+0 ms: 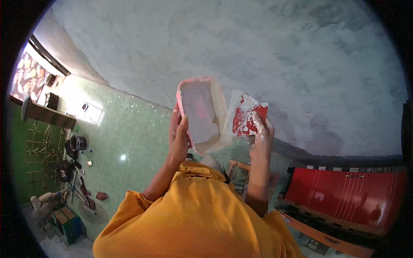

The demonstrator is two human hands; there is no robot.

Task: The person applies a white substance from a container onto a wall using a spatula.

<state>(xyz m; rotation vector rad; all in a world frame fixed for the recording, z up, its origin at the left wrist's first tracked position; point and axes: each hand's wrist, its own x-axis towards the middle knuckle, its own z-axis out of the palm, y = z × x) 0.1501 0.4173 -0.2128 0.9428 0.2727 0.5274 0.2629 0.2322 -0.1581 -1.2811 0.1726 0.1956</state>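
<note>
A pink rectangular tub (180, 101) is gripped at its left side by my left hand (178, 136), fingers closed around the wall. Greyish-white paste coats its inside, and pink shows through in the middle. My right hand (261, 135) is closed on a red putty spreader (254, 118) smeared with white paste, just right of the tub. White paste also sticks to the fingers of that hand. The spreader's pale edge is blurred beside the tub's right wall; whether they touch I cannot tell.
A grey plastered wall (275, 47) rises ahead. White spots dot the green tiled floor (124, 137) along its base. At the right stands a red-fronted cabinet (340, 193). A fan (43, 202), a green box (66, 225) and scattered items lie to the left.
</note>
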